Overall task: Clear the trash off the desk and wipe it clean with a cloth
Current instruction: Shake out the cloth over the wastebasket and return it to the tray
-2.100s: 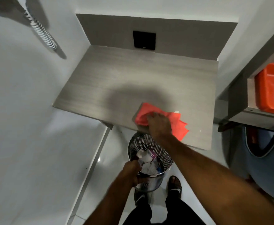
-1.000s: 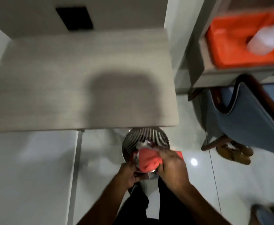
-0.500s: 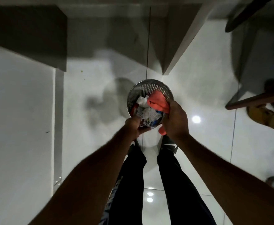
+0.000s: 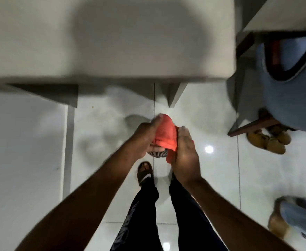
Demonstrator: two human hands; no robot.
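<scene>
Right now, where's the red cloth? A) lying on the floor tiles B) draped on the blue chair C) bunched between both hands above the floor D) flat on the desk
C: the red cloth is bunched up between the left hand and the right hand, held over the mesh bin, whose rim peeks out beneath; the desk top shows nothing on it.

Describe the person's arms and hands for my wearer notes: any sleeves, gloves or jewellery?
Both forearms are bare right down to the frame's edge: no sleeves show. The left hand and right hand wear no gloves, and no watch, ring or band is visible, though motion blur hides fine detail.
</scene>
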